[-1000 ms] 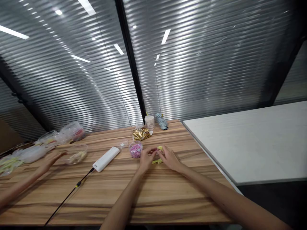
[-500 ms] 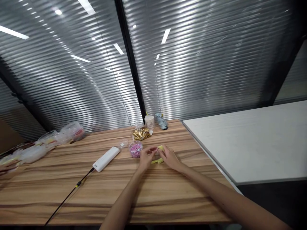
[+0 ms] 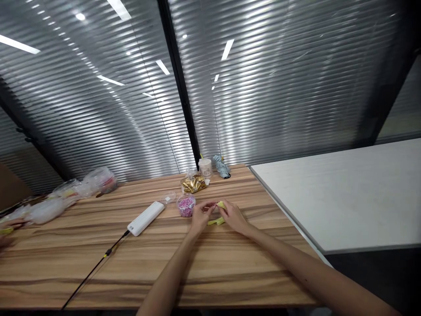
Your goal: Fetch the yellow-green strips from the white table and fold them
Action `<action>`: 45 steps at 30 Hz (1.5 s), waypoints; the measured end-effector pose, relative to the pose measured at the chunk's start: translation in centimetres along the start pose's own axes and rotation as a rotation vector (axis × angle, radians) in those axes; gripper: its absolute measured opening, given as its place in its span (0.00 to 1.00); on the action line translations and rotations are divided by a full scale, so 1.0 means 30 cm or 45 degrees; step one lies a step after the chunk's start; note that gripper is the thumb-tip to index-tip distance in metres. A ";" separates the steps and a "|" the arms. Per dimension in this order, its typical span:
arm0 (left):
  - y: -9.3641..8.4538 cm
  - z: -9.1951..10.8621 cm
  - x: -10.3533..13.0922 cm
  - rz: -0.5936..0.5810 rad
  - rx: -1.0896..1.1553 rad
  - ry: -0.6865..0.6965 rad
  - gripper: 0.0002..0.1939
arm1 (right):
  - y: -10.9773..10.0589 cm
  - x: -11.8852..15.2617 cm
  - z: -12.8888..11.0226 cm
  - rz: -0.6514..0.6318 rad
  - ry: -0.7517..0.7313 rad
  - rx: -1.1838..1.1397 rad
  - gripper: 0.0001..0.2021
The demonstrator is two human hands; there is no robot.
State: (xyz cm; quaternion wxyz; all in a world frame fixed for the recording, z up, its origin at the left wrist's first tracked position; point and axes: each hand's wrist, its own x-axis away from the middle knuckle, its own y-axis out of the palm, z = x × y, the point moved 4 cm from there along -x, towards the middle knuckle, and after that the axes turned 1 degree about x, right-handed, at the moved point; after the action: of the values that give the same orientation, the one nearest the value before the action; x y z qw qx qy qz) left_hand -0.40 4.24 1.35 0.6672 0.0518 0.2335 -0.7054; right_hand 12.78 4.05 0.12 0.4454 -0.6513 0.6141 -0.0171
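My right hand [image 3: 233, 217] has its thumb and fingers closed on a crumpled yellow strip [image 3: 221, 204], whose material I cannot make out. Fingertip to fingertip with it, my left hand [image 3: 200, 215] pinches at the strip's left end. Something tiny and reddish may be between those fingertips, too small to name. A lower yellow piece [image 3: 216, 221] hangs or lies under the hands; whether it joins the strip is hidden. Just left of my left hand stands a clear round tub [image 3: 186, 206] with small pink and purple pieces in it.
Behind the tub are a clear lid [image 3: 169, 197], a gold packet [image 3: 194, 184], a white cup [image 3: 205, 167] and a blue-grey pouch [image 3: 222, 167]. A white power bank [image 3: 145, 218] with a black cable lies left. Another person's hand [image 3: 15, 224] shows near plastic bags [image 3: 46, 211].
My hands stay in nearly the same spot, with only slight finger movement at the yellow strip. At the far left, the other person's hand has shifted and a yellow item shows by it.
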 end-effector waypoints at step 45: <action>0.017 0.094 0.026 -0.366 -0.568 0.259 0.11 | -0.027 0.006 0.014 0.295 0.050 -0.100 0.08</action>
State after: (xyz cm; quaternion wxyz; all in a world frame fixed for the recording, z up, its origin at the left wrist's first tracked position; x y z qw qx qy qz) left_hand 0.69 2.41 3.40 0.5283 -0.0595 0.4537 -0.7152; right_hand 13.69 4.02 0.26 0.4064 -0.5926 0.6940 0.0460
